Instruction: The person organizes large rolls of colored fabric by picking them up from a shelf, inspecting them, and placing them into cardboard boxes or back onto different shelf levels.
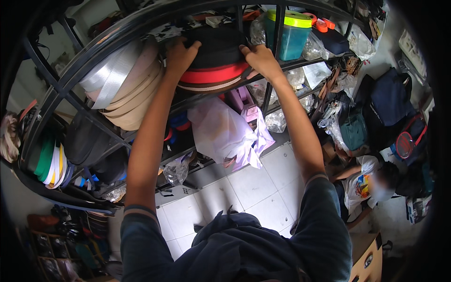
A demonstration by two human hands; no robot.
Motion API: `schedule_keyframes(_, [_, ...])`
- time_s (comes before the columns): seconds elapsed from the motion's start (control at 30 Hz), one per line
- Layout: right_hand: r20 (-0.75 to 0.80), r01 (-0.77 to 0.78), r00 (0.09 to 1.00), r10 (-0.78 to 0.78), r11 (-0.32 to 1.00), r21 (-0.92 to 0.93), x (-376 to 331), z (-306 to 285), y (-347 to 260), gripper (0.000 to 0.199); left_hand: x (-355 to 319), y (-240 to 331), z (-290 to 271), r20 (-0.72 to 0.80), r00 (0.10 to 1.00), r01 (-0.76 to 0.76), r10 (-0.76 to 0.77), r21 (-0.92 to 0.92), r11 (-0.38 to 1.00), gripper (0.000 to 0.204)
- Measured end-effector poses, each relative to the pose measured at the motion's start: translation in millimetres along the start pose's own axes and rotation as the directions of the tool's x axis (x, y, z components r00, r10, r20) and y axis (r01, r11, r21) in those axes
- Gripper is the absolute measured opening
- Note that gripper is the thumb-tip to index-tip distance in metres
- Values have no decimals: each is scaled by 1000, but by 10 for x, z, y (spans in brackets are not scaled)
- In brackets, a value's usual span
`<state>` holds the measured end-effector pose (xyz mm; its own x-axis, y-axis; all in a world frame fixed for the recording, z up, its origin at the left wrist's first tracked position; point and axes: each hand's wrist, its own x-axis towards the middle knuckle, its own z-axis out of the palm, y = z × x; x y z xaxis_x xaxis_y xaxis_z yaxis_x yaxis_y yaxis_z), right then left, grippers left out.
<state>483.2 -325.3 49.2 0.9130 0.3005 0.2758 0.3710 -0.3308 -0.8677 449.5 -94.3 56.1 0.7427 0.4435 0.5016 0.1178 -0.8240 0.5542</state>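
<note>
Both my arms reach up to a black metal shelf. A large black roll of webbing [213, 47] lies there on top of a red roll [213, 73] and a brown striped one. My left hand [181, 55] grips the black roll's left side, its thumb over the edge. At the right side my right hand [264, 60] has its fingers curled round the edge of the same stack. Left of it lean beige webbing rolls [134, 105] and a silver-grey roll [112, 68].
A teal tub with a yellow lid [287, 35] stands right of the stack. Below hangs a pale plastic bag [223, 127]. Green and white rolls [47, 160] sit at the far left. Another person [366, 183] is low at the right, near a cardboard box [366, 256] and hanging bags [390, 96].
</note>
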Motion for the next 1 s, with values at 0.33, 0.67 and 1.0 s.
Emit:
schedule_keyframes(0.33, [-67,-40,996,63,955,293,-88,307,27,59,406,-490,-169,138,990,78,-30,-356,931,58])
schedule_keyframes(0.67, [-180,5,975,128,800,599,-129,229,189,53,-291,172,-346,196,973,211,-125,-525,824,58])
schedule_keyframes(1.0, [-257,117,952,169,571,813,-930,294,200,44,-1412,119,-660,-16,994,66,-104,-680,730,49])
